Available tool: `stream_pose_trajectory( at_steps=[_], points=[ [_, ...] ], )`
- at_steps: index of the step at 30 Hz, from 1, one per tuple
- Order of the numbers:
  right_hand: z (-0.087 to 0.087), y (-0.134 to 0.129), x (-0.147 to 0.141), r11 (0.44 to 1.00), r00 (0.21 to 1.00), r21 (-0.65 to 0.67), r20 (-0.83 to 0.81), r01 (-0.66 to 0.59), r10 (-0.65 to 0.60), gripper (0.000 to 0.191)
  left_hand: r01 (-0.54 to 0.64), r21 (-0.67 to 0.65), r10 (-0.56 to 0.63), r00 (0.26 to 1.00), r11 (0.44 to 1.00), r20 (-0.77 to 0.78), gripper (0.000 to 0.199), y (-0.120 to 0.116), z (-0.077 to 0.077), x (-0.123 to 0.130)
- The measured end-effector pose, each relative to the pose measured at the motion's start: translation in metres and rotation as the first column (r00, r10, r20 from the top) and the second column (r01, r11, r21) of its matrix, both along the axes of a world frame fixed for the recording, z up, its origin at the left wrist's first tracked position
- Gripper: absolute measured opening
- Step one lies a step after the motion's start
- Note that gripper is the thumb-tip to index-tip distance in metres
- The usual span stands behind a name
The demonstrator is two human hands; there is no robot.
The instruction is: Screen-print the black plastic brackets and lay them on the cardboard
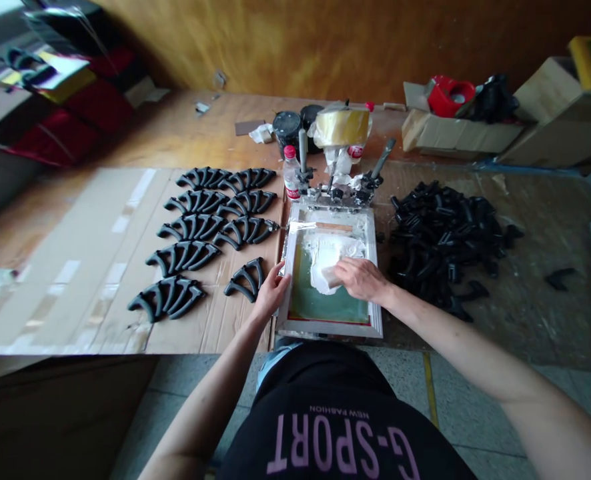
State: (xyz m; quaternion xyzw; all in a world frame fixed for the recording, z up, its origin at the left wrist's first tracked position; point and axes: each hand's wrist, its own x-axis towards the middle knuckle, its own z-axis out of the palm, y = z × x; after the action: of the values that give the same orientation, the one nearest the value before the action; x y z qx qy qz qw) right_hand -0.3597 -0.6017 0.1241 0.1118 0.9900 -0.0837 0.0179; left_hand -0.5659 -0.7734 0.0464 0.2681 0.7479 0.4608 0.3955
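Note:
A silk-screen frame [378, 293] with a green mesh [320, 303] lies flat in front of me, white ink [323, 257] spread over its middle. My right hand [363, 279] is closed around a small squeegee [331, 276] pressed into the ink; the fingers partly cover it. At the frame's left edge is my left hand [274, 291], its fingers closed on the rim. A wooden strip [334, 227] lies across the frame's far part, below the metal hinge clamps [335, 195]. Beside my left hand are a few curved black plastic parts [246, 279].
Rows of black handle-like parts [185, 228] lie on cardboard [100, 267] at left. A heap of black parts [440, 233] is at right. Behind the frame stand a red-capped bottle [291, 175], a dark tub [286, 130] and a tape roll [342, 127]. Cardboard boxes [550, 107] stand back right.

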Motion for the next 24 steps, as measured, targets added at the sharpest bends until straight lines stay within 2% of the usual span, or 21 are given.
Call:
stream_pose_trajectory(
  at_steps=[2, 3, 5, 8, 12, 15, 16, 18, 20, 21, 22, 24],
  points=[
    [0.005, 0.000, 0.011, 0.990, 0.991, -0.054, 0.010, -0.129, 0.130, 0.022, -0.010, 0.010, 0.010, 1.000, 1.000, 0.007, 0.065, 0.000, 0.001, 0.001],
    [0.007, 0.001, 0.012, 0.986, 0.989, -0.084, 0.005, -0.145, 0.146, 0.020, -0.014, 0.014, 0.014, 1.000, 1.000, 0.012, 0.064, 0.000, 0.001, 0.001],
    [0.009, 0.003, 0.008, 0.992, 0.996, -0.102, -0.041, -0.080, 0.076, 0.016, -0.019, 0.019, 0.018, 1.000, 1.000, 0.021, 0.064, 0.000, 0.001, 0.002],
    [-0.001, -0.003, 0.004, 0.998, 0.988, -0.051, -0.150, 0.036, -0.043, 0.021, -0.027, 0.028, 0.026, 0.999, 0.999, 0.039, 0.064, 0.000, 0.002, 0.002],
    [-0.015, -0.016, 0.015, 0.996, 0.986, -0.079, -0.163, -0.036, 0.023, 0.025, -0.045, 0.037, 0.042, 0.997, 0.998, 0.064, 0.064, 0.001, 0.004, 0.002],
    [-0.005, -0.008, 0.007, 0.992, 0.983, -0.120, -0.171, 0.042, -0.062, 0.015, -0.051, 0.025, 0.048, 0.994, 0.998, 0.099, 0.066, 0.002, 0.014, 0.004],
    [0.002, -0.001, -0.001, 0.987, 0.974, -0.127, -0.190, 0.098, -0.121, 0.017, -0.054, 0.024, 0.051, 0.992, 0.998, 0.111, 0.067, 0.001, 0.020, 0.004],
    [0.019, 0.020, -0.020, 0.965, 0.938, -0.134, -0.239, 0.225, -0.251, 0.034, -0.061, 0.031, 0.057, 0.991, 0.998, 0.125, 0.071, 0.000, 0.039, 0.003],
    [0.038, 0.047, -0.031, 0.931, 0.891, -0.145, -0.274, 0.334, -0.362, 0.051, -0.069, 0.053, 0.063, 0.991, 0.996, 0.121, 0.069, 0.000, 0.063, 0.001],
    [0.045, 0.061, -0.030, 0.908, 0.860, -0.157, -0.294, 0.388, -0.418, 0.054, -0.076, 0.070, 0.068, 0.991, 0.995, 0.116, 0.064, 0.001, 0.076, 0.000],
    [0.051, 0.075, -0.025, 0.877, 0.816, -0.177, -0.320, 0.447, -0.481, 0.052, -0.084, 0.095, 0.073, 0.991, 0.992, 0.112, 0.060, 0.004, 0.089, -0.002],
    [0.055, 0.099, -0.005, 0.776, 0.690, -0.234, -0.358, 0.586, -0.629, 0.040, -0.108, 0.202, 0.083, 0.988, 0.973, 0.128, 0.058, 0.016, 0.115, -0.005]
  ],
)
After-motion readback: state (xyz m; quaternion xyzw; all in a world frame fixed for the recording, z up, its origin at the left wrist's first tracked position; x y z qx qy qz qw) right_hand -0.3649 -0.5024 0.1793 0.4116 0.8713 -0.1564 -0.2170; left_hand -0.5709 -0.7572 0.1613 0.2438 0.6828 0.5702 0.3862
